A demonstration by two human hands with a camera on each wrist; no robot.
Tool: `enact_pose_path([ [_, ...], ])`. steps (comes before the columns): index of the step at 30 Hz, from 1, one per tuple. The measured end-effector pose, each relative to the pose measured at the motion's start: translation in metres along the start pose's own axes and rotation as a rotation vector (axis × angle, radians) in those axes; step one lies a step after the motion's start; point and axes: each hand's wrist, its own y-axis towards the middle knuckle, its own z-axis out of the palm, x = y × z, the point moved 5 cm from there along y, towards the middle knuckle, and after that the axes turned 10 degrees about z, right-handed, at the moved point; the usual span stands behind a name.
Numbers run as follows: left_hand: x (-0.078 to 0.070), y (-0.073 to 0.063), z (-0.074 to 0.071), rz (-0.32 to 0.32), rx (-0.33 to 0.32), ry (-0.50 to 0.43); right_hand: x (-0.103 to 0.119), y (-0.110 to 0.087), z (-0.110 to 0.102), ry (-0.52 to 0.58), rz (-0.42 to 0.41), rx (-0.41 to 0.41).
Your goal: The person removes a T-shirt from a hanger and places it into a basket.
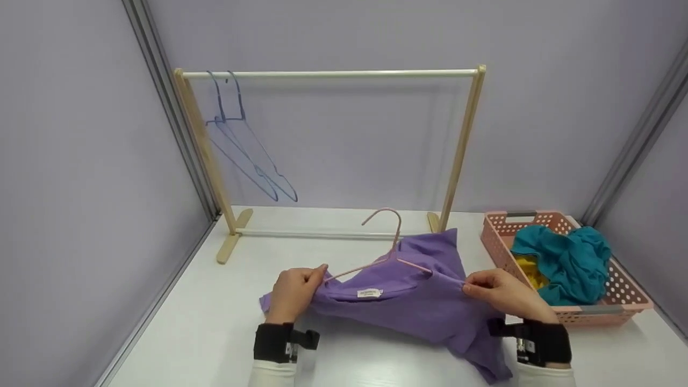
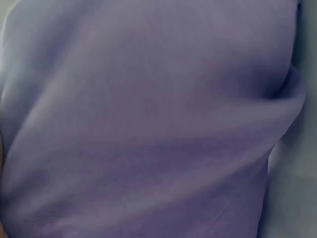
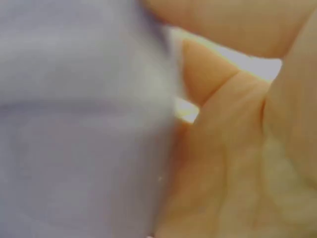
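Observation:
A purple T-shirt [image 1: 424,306] is held up at an angle over the white table, its neck opening and white label [image 1: 370,293] facing up. Inside the neck sits a pink hanger [image 1: 398,242], hook upward; the outer ends of its arms are hidden by cloth and the left hand. At the left side of the neckline my left hand [image 1: 295,290] grips the cloth, near the hanger's left arm. My right hand [image 1: 502,293] pinches the right shoulder between thumb and fingers. Purple cloth [image 2: 148,119] fills most of the left wrist view. The right wrist view is blurred, showing the right palm [image 3: 223,173] beside cloth.
Behind stands a wooden rack with a white rail [image 1: 333,74]; two blue hangers [image 1: 242,134] hang at its left end. On the right, a pink basket [image 1: 596,317] holds teal cloth [image 1: 575,263] and yellow cloth [image 1: 529,269]. Grey-white walls enclose the table [image 1: 204,317].

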Motion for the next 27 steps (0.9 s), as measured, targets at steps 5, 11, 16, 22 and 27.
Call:
enact_pose_path([
  [5,-0.007,0.001,0.007,0.034,0.016,0.041,0.018,0.004,0.005,-0.016,0.091,-0.174],
  [11,-0.02,0.002,0.019,0.145,0.068,0.069,0.061,0.012,0.031,0.084,-0.042,-0.247],
  [16,-0.026,0.001,0.029,0.202,0.122,0.071,0.084,0.021,0.063,0.202,-0.15,-0.107],
  [22,-0.023,0.0,0.031,0.206,0.072,-0.016,0.087,0.022,0.073,0.193,-0.135,-0.061],
  [27,-0.017,0.002,0.027,0.201,-0.04,-0.186,0.079,0.02,0.066,0.179,-0.101,-0.026],
])
